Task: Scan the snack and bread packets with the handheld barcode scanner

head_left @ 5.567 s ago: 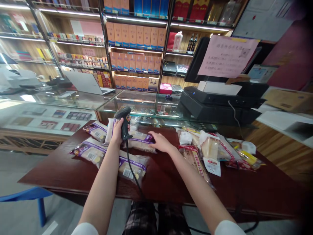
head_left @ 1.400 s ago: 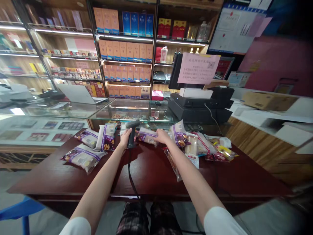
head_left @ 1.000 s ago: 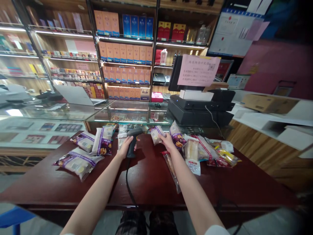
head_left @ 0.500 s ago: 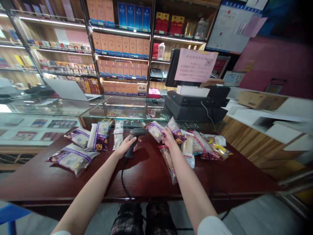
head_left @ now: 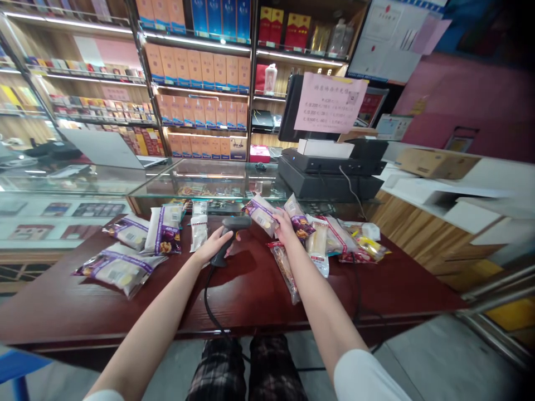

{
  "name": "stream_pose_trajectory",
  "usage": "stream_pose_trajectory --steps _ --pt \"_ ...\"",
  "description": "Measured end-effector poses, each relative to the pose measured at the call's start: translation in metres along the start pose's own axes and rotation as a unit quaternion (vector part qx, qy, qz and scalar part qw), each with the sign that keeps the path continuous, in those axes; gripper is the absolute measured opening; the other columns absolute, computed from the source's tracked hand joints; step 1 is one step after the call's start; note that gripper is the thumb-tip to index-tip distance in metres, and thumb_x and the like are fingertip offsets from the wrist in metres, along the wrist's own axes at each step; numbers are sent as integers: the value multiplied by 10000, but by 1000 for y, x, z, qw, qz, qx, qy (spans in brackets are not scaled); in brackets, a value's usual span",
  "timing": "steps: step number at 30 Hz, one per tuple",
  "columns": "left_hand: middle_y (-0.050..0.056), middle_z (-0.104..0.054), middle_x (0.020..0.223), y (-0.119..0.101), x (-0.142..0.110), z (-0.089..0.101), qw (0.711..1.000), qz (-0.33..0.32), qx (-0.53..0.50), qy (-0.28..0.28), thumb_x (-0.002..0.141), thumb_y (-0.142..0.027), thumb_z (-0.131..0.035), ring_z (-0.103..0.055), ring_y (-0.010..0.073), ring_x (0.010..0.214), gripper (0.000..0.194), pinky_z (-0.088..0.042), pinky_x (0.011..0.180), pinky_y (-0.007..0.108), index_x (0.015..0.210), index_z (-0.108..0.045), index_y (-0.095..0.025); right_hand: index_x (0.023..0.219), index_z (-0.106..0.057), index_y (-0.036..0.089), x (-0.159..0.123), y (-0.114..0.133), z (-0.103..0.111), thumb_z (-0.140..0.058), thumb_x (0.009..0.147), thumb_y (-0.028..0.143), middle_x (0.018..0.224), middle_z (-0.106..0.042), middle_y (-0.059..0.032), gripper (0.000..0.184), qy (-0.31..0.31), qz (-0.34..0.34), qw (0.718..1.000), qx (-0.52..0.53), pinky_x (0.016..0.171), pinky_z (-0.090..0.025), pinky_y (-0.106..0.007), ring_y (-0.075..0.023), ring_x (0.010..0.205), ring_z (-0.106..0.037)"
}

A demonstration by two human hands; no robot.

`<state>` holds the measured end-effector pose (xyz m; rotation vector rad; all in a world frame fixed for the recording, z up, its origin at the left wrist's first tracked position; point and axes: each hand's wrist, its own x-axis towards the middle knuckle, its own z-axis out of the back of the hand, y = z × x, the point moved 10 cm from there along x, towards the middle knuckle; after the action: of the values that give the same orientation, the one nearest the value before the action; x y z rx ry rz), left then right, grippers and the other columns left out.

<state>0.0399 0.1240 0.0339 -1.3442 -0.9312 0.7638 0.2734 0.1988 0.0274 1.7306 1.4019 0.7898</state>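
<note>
My left hand is shut around the grip of a black corded handheld barcode scanner, whose head points up and to the right. My right hand holds a clear packet with a purple label, lifted just off the table close to the scanner head. Its cable trails down across the table. Another purple-labelled packet lies against my right hand. Several more packets lie at the left and right of the dark red wooden table.
A glass display counter runs behind the table, with a black till and a pink notice at its right. A laptop stands at the left. Shelves of boxed goods fill the back wall. A blue stool shows at lower left.
My right hand has raised the packet from the table and brought it nearer the scanner head. The scanner stays in my left hand. The whole view has drifted slightly.
</note>
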Motion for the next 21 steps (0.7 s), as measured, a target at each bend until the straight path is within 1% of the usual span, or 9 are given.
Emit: stream_pose_trajectory --steps 4,6,8,12,16,19,21 --pt "-34 -539 536 -4 0 0 1000 -5 -2 -6 869 -599 -580 -479 98 415 513 -393 427 210 1105 -575 -144 877 -606 232 1 0 -1 -740 565 216 788 -708 40 340 4 7 1000 11 634 -560 -262 -167 764 -681" --pt "-35 -528 518 -5 -1 -1 1000 -3 1 -5 870 -605 -574 -477 98 407 516 -388 428 208 1095 -585 -142 861 -615 230 1 1 -3 -739 582 235 788 -714 36 305 15 10 1000 9 653 -564 -271 -172 777 -687" --pt "-33 -525 509 -5 -1 -1 1000 1 2 -7 862 -609 -582 -478 96 406 520 -385 430 205 1082 -596 -137 865 -618 230 1 1 -3 -736 590 244 801 -718 33 300 16 12 1000 1 661 -562 -274 -174 790 -691" --pt "-31 -529 511 -2 -1 0 1000 11 -3 -15 842 -605 -610 -484 96 411 528 -389 432 202 1074 -604 -131 864 -607 229 2 -1 0 -736 578 241 800 -711 32 315 -1 6 1000 -11 635 -552 -271 -176 777 -687" --pt "-34 -528 512 0 0 -2 1000 14 5 -6 839 -599 -615 -487 95 413 522 -393 439 204 1067 -600 -129 837 -594 229 2 -2 -2 -741 576 239 736 -686 44 300 7 5 1000 -5 598 -535 -255 -157 706 -671" --pt "-42 -517 519 -1 0 -4 1000 8 7 1 855 -581 -606 -479 90 418 474 -401 449 206 1033 -583 -142 816 -591 225 2 -2 -5 -737 584 263 660 -650 51 276 24 6 1000 -3 584 -528 -247 -142 651 -656" --pt "-47 -506 520 -2 0 -4 1000 3 6 2 869 -574 -594 -472 87 422 447 -401 449 205 1008 -565 -151 807 -584 224 3 -4 -4 -738 576 271 631 -632 58 281 20 3 1000 -4 571 -523 -239 -131 620 -644"
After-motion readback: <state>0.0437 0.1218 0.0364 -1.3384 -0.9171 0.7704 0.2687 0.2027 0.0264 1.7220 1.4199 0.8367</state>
